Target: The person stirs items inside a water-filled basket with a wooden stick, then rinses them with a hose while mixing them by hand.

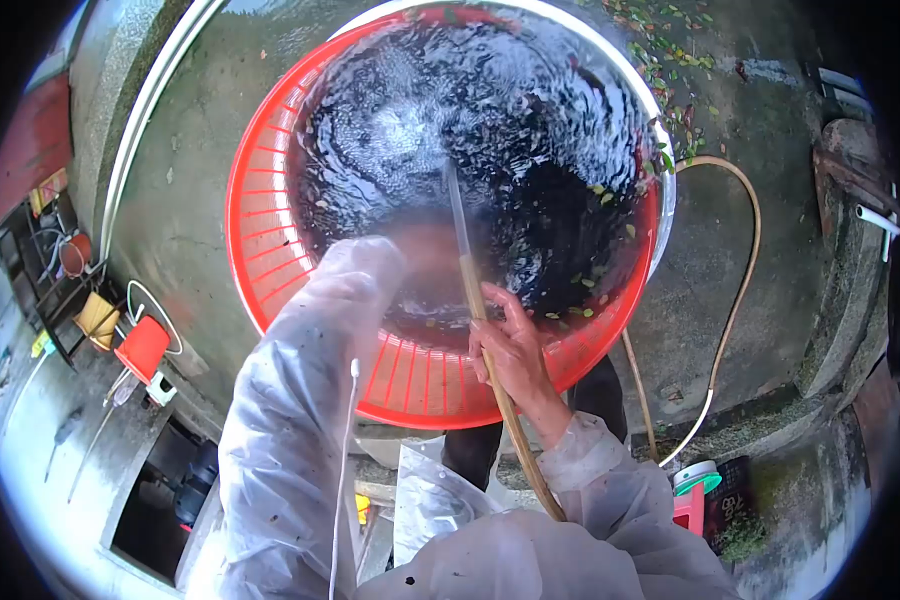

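R hand [513, 350] has its fingers wrapped firmly round a tan hose [511, 410], index finger stretched out along it. Hose runs diag. from near the person's torso up over the red basket [262, 190]; its clear end section [457, 205] points down at the water [390, 70], nr a bright frothy patch. L hand [432, 258] is a motion blur past the cuff, low over the water on the near side; can't tell if its fingers are apart or together, or if it's touching anything.

Basket is round w/ slotted sides, sits w/ a white rim [662, 115] showing behind it. Dark stuff & a few small leaves [598, 188] in the water.

Both sleeves: translucent plastic w/ dark specks; a white cord [343, 460] lies by the L one.

Writing: dark board [738, 495], lower R, has pale marks like lettering, too small/blurry to read. Next to it, a red stool-like item [690, 512] w/ a green & white container [697, 478] on/by it, can't tell which.

Far L: red container [143, 345], yellow one [97, 318]; any labels there too small to make out.
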A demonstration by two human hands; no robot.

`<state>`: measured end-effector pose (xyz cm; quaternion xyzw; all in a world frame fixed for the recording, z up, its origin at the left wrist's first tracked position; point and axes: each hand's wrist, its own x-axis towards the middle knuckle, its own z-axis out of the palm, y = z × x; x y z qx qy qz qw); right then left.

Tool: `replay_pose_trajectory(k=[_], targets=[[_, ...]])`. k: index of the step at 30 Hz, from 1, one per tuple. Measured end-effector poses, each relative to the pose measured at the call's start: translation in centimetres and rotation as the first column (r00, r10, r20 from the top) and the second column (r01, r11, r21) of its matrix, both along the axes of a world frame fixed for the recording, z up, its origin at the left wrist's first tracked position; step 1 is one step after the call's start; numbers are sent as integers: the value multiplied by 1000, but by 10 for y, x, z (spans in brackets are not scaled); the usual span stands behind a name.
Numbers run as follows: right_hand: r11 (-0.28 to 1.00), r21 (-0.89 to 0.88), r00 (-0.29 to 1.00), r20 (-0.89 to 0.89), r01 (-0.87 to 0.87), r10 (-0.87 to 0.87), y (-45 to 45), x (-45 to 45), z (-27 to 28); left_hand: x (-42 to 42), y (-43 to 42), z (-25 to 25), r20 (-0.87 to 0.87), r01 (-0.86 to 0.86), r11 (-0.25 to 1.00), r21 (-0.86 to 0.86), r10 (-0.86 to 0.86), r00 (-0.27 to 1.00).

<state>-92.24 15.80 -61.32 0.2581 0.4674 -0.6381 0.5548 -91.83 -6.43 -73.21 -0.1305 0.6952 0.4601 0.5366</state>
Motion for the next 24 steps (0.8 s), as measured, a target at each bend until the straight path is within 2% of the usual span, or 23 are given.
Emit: replay_pose_trajectory(k=[2,3,4,5,6,7,8,9,10,11,12,14,15,16,17,18,19,21,24], targets=[[999,-13,998,18,-53,53,1,7,0,21,-15,-6,-32,-113,960,257,125,992],[999,-9,998,40,-51,52,3,15,2,13,-20,25,230,-343,935,94,315,921],[998,-8,997,52,-64,64,4,22,2,16,-32,27,285,-524,851,-23,508,813],[997,-13,996,43,-74,74,4,26,2,18,-44,29,289,-686,714,-139,692,662],[996,-18,996,35,-83,84,4,29,2,27,-62,19,20,-706,687,-173,719,695],[995,-23,995,26,-92,93,4,33,1,36,-79,8,-252,-713,662,-233,666,702],[996,-54,997,34,-68,70,4,36,0,64,-127,-49,-620,-600,691,-405,275,735],[996,-66,997,47,-54,57,6,39,1,42,-135,-37,-660,-650,590,-479,246,710],[996,-77,997,61,-40,45,8,42,1,43,-160,-61,-697,-792,543,-281,452,557],[995,-30,992,73,-99,101,11,42,3,22,-156,-59,-679,-849,449,-277,534,504],[988,16,985,83,-156,154,13,39,3,18,-190,-89,-623,-655,540,-530,276,732],[991,21,991,24,-132,131,14,33,-1,-14,-176,-84,-569,-731,502,-462,464,679],[993,22,993,-18,-117,117,16,34,-3,-24,-159,-76,-570,-829,481,-286,610,550],[996,10,996,-30,-88,88,16,33,-3,-37,-130,-61,-419,-947,320,-9,859,294],[998,-13,995,70,-68,69,15,22,2,-44,-129,-68,-419,-945,326,4,859,294],[996,-79,988,151,36,-24,17,23,2,-45,-133,-76,-397,-909,385,-162,818,417],[999,-51,995,100,-14,19,17,34,-3,-44,-140,-83,-357,-842,430,-325,769,530],[996,-83,989,143,-21,33,19,27,2,-64,-106,-78,-327,-835,319,-449,811,485],[996,-85,987,158,33,-19,26,19,1,-70,-96,-106,-295,-774,461,-435,739,606]])
